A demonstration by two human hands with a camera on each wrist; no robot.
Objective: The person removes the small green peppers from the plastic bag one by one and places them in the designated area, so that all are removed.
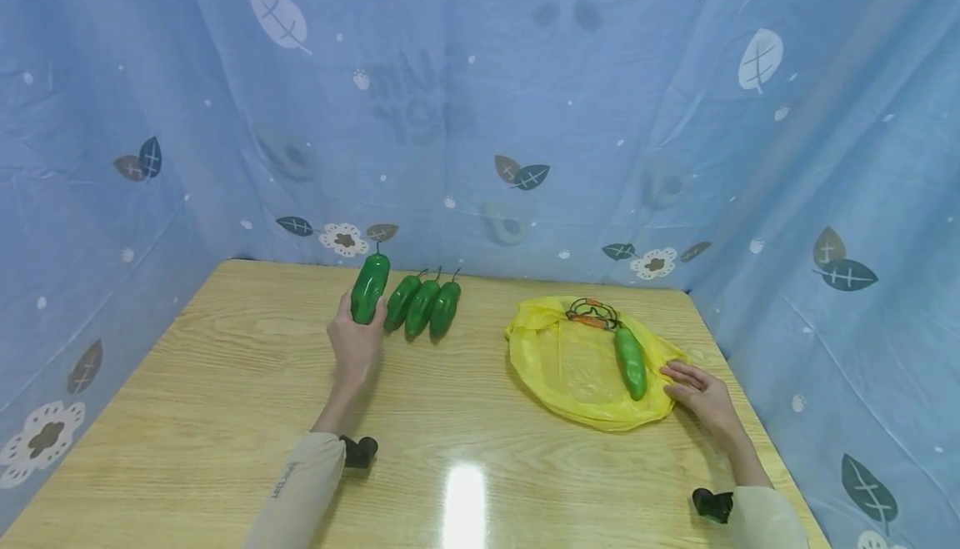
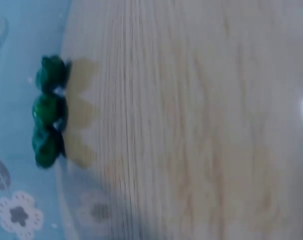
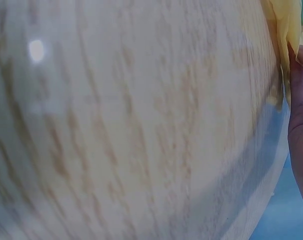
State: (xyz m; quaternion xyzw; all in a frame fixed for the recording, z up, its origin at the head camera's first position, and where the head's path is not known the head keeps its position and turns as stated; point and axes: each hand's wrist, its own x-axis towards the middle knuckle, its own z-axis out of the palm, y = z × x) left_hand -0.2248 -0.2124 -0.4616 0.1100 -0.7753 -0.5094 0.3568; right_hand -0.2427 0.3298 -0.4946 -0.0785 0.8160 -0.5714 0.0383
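In the head view, my left hand (image 1: 357, 345) grips a large green pepper (image 1: 371, 286) by its lower end, stem pointing away. Just right of it, three more green peppers (image 1: 422, 309) lie side by side on the table; they show in the left wrist view too, where no hand is seen. On the right side, a yellow plastic bag (image 1: 536, 382) lies spread with its mouth open and its rim rolled round. One green pepper (image 1: 631, 363) rests inside it. My right hand (image 1: 705, 403) pinches the bag's right rim between thumb and fingers.
The wooden table (image 1: 420, 416) carries everything. Blue patterned curtains (image 1: 465, 116) hang close behind it and along both sides. A dark round design with orange parts (image 1: 592, 313) shows at the bag's back rim. Black wrist cameras (image 1: 360, 451) sit at both sleeves.
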